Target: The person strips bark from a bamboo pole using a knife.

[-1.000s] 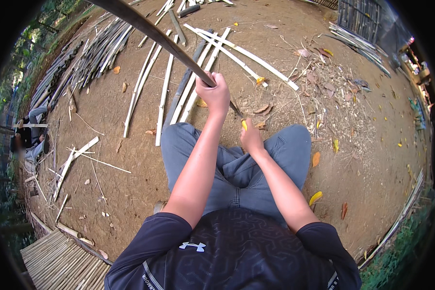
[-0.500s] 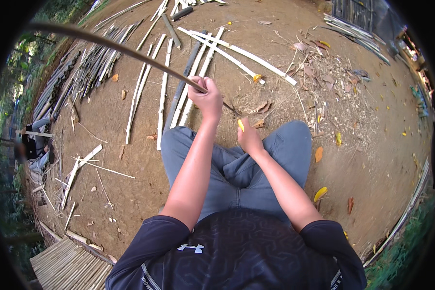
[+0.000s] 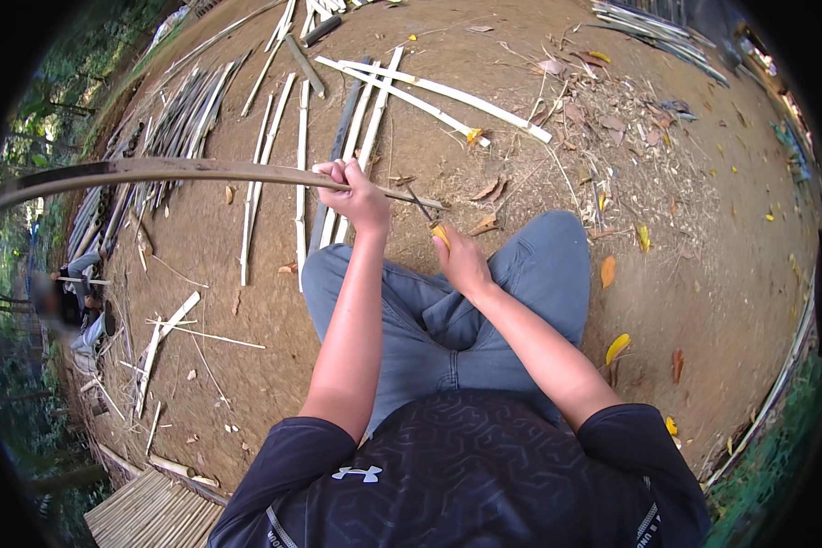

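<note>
One long strip [image 3: 212,170] through left grip [image 3: 359,197], longer part leftward.

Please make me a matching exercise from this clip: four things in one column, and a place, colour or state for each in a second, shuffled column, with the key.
Things:
1. brown strip
2. tool
3. trousers
4. slatted mat

Descriptions:
A. blue-grey, on folded legs
B. at the lower left of the picture
C. gripped in the left hand
D. held in the right hand by its yellow handle

Pairs: 1-C, 2-D, 3-A, 4-B
</note>
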